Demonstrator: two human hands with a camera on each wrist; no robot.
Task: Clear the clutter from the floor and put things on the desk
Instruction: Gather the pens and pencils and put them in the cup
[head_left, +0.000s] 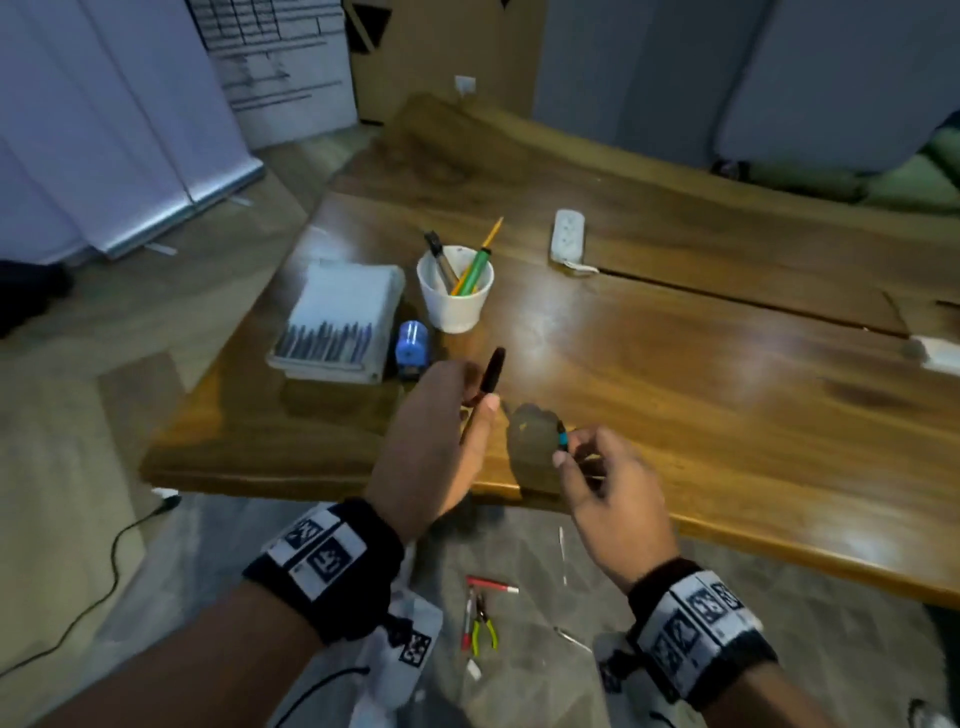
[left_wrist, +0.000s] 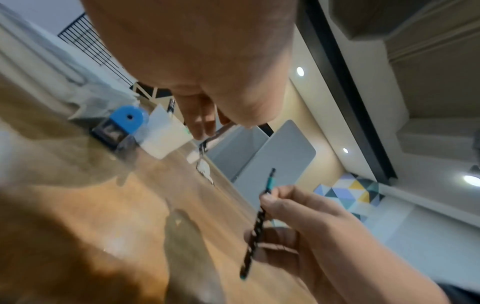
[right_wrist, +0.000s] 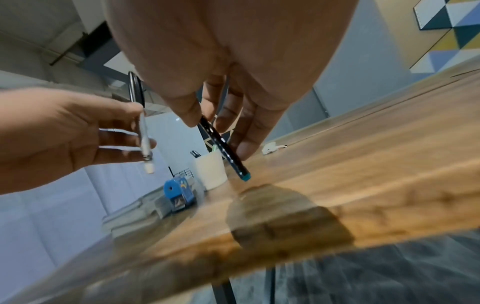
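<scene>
Both hands hover over the front edge of the wooden desk (head_left: 675, 364). My left hand (head_left: 480, 400) pinches a pen with a black cap and a pale barrel (head_left: 492, 375), held upright; in the right wrist view this pen (right_wrist: 142, 125) sits between the thumb and fingers. My right hand (head_left: 569, 451) grips a black dotted pen with a teal end (head_left: 561, 435); its teal end (right_wrist: 244, 176) points down at the desk. The dotted pen (left_wrist: 255, 228) also shows in the left wrist view. On the floor below lie a red pen (head_left: 492, 584) and green-handled pliers (head_left: 484, 626).
On the desk stand a white cup (head_left: 454, 306) holding several pens, a blue sharpener (head_left: 412, 345), a white box (head_left: 337, 317) and a white power strip (head_left: 567, 236). A plastic bag (head_left: 400, 644), a thin white stick (head_left: 562, 553) and a black cable (head_left: 114, 561) lie on the floor.
</scene>
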